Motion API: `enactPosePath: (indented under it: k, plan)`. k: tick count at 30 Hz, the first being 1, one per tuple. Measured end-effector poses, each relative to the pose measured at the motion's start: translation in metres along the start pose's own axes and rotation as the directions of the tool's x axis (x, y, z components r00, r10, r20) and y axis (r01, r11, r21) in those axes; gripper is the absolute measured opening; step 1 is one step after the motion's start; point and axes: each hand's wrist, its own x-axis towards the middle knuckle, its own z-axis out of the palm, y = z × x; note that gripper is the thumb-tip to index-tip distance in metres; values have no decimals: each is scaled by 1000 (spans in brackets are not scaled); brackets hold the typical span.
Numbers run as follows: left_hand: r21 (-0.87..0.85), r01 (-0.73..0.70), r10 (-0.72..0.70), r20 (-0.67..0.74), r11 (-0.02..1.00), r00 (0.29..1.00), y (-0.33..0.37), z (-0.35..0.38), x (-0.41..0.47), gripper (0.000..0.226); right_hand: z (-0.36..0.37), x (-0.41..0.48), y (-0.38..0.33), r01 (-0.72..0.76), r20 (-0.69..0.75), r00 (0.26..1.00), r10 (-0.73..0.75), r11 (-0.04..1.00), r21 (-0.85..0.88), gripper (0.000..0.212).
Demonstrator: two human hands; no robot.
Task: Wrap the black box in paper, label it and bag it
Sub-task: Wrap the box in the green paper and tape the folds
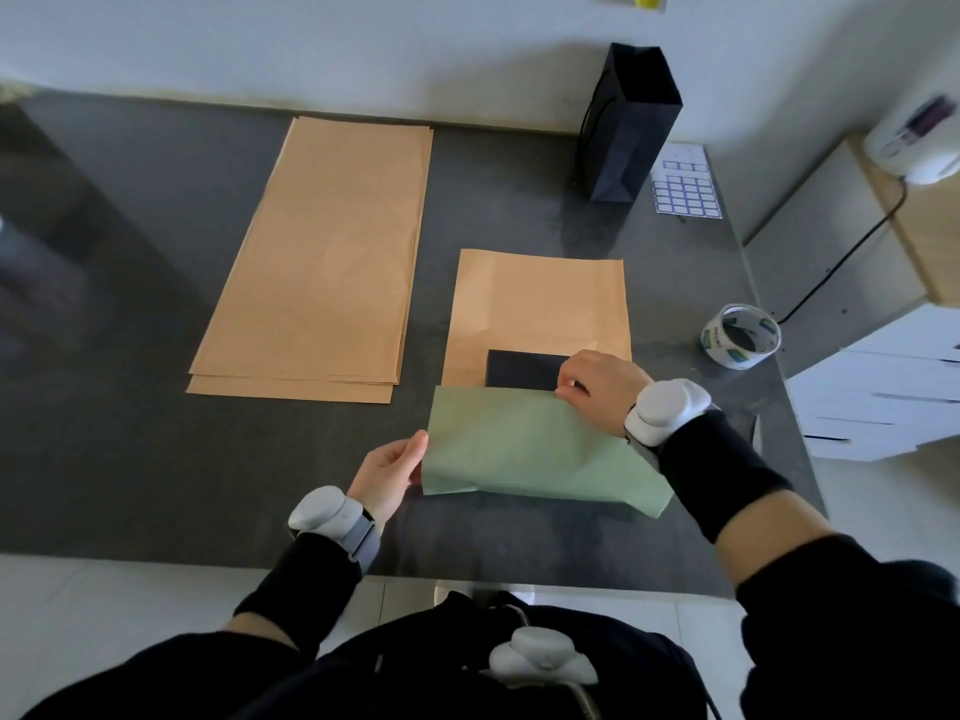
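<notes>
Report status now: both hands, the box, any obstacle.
Left hand and right hand hold the folded flap of the brown, green-backed paper sheet. Small black rectangular box partly covered, on the sheet. Nothing in the way.

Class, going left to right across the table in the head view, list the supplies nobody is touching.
Stack of brown paper sheets → black bag → label sheet → tape roll.

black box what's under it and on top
The black box lies on a tan paper sheet. A green flap, pinched by the left hand and right hand, covers and hides its near part.
</notes>
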Motion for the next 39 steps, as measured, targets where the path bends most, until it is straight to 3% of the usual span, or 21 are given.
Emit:
enactPosePath:
  k: [1,3,6,12,16,18,21,22,24,26,27,29,31,33,37,39]
  plan:
    - [-6,17,-17,-29,1000,999,2,1,1,51,3,1,-1,-7,-33,999,7,1000,-5,25]
    - [65,8,-5,-48,998,999,7,3,1,63,10,3,-1,-13,-75,997,12,1000,-11,26]
    - [166,-90,101,-56,982,993,15,8,1,72,20,5,1,-16,-137,991,10,999,-44,26]
    - [275,-92,126,-112,957,986,19,12,13,42,42,5,6,-50,-359,933,21,996,-72,17]
    - [312,-23,59,-106,950,993,18,13,18,49,50,7,9,-62,-275,960,48,997,-45,15]
    - [305,0,36,-114,952,993,16,14,18,55,52,7,8,-35,-334,942,26,999,-22,9]
    - [354,-16,75,-154,935,985,21,21,20,37,56,8,8,-39,-370,929,27,999,-25,16]
    - [400,-54,135,-177,915,975,26,23,19,31,58,8,8,-32,-397,918,10,998,-51,11]
    - [561,-234,385,-167,794,908,42,27,21,51,60,9,10,-36,-421,907,6,997,-64,22]
    - [725,-429,609,16,539,793,65,33,27,84,64,9,12,-25,-459,888,3,999,-43,24]
    - [784,-467,604,152,408,783,77,39,33,97,67,10,14,-12,-488,873,-6,999,-34,22]
    - [862,-473,413,369,182,832,96,58,52,111,73,11,18,0,-532,847,-13,1000,-25,21]
    - [882,-471,218,455,21,863,108,78,71,118,73,12,18,10,-528,849,-21,1000,-24,27]
    - [879,-476,95,474,4,875,112,90,88,116,71,12,20,23,-503,864,-10,1000,20,37]
    - [858,-503,94,495,106,864,109,90,98,100,44,2,40,3,-457,877,149,949,315,56]
    - [853,-501,71,496,144,865,108,89,100,101,32,-7,54,-76,-366,911,190,950,303,64]
